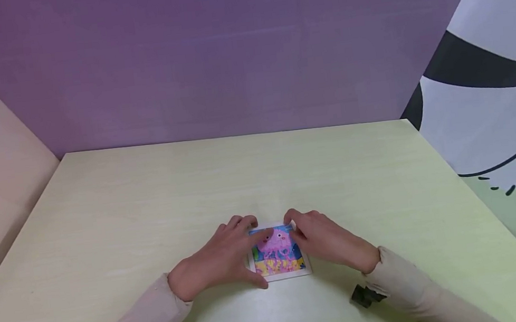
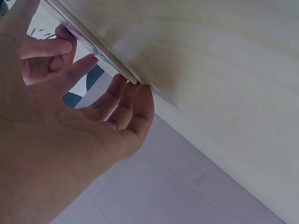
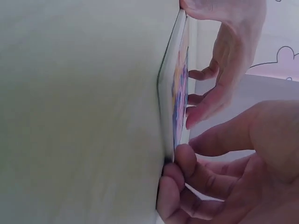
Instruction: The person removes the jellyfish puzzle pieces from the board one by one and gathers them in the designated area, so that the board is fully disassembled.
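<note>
A small square picture board [image 1: 278,257] with a white border lies on the table, printed with a pink jellyfish over blue and yellow. My left hand [image 1: 223,258] spans its left side, thumb at the near edge and fingertips curled at the far edge, the index finger reaching over the picture. At the far right corner, my right hand [image 1: 326,235] grips the board between curled fingers and thumb. The left wrist view shows the board [image 2: 100,49] edge-on against the left fingertips. In the right wrist view, right fingertips touch a corner of the board [image 3: 180,93].
The pale wooden table [image 1: 171,192] extends around the board. A purple wall [image 1: 226,53] rises behind its far edge, and a panda mural [image 1: 490,102] covers the right wall. A black device [image 1: 366,296] sits at the right sleeve's cuff.
</note>
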{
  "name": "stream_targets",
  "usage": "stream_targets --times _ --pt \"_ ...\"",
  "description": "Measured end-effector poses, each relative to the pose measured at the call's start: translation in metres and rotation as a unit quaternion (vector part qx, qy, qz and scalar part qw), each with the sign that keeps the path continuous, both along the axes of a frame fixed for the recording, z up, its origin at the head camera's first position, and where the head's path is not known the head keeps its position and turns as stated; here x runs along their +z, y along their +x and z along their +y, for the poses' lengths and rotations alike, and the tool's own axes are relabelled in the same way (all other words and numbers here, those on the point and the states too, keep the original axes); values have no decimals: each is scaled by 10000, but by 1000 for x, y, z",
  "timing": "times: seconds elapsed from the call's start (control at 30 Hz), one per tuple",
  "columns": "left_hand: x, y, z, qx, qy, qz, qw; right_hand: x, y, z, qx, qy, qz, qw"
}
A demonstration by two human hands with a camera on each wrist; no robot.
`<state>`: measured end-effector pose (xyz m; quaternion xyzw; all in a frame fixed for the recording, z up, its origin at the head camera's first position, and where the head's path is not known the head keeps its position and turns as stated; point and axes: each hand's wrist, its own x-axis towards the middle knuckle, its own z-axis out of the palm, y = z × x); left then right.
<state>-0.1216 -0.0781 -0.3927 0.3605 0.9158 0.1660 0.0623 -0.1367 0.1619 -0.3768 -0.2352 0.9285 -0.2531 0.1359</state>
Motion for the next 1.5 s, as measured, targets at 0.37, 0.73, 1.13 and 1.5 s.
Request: stream_targets --times 0.37,0.73,1.13,1.5 --pt "3 1 0 -51 31 -11 10000 5 3 -3 139 131 488 9986" --pt "0 4 -3 -100 65 69 9999 -1 6 -4 441 146 128 9988" --pt "-1 2 -1 -65 37 173 9998 5 11 -6 -8 228 213 9995" --pt "0 2 -3 -174 139 129 9997 8 11 -2 91 82 -404 9991"
